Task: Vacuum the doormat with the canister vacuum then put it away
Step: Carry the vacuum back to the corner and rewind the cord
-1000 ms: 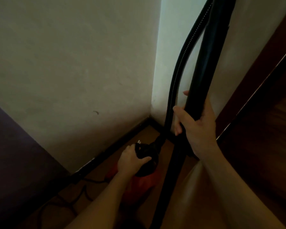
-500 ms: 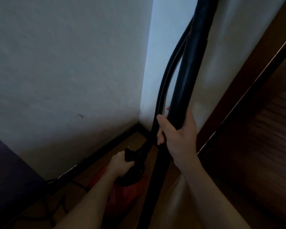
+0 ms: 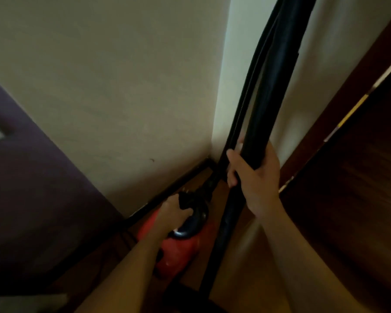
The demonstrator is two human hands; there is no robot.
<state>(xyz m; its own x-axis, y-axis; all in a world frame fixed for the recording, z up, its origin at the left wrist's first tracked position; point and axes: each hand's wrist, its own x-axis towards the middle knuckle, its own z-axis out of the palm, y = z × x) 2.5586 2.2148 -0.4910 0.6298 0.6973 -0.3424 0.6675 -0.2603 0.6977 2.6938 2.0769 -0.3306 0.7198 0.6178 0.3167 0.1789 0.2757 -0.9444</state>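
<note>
Canister vacuum (image 3: 178, 251) sits on the floor (image 3: 246, 245) at the 6 o'clock part of the view, close against the skirting board (image 3: 172, 188), with the wall corner at its 12 o'clock. No doormat is in view. Judged from this position, the put-away step is in hand and the unit is being parked in the corner.

The left grip (image 3: 174, 208) is closed, with the fingers curled round a black fitting on top of the canister. Whether that fitting is the carry handle or a plug cannot be told. The right grip (image 3: 255, 177) is wrapped fully round the wand (image 3: 275, 86) and holds it near upright at the canister's 3 o'clock. The hose (image 3: 242, 123) runs just beside the wand on its 9 o'clock side, next to the thumb.

The next move probably calls for seating the canister flat, leaning the wand into the corner so that it cannot slide, and opening each grip in turn. The hose needs slack, or it may pull the wand over.

Materials:
- Canister body: red, smooth, rounded moulded shell, with a glossy black domed top.
- Wand: rigid black tube, smooth and slightly shiny.
- Hose: thinner, black, finely ribbed and flexible.
- Cord (image 3: 127, 236): thin, dark, lying loose at the canister's 9 o'clock.
- Walls (image 3: 99, 86): matt and pale.
- Door panel (image 3: 359, 199): dark wood, at 3 o'clock.
</note>
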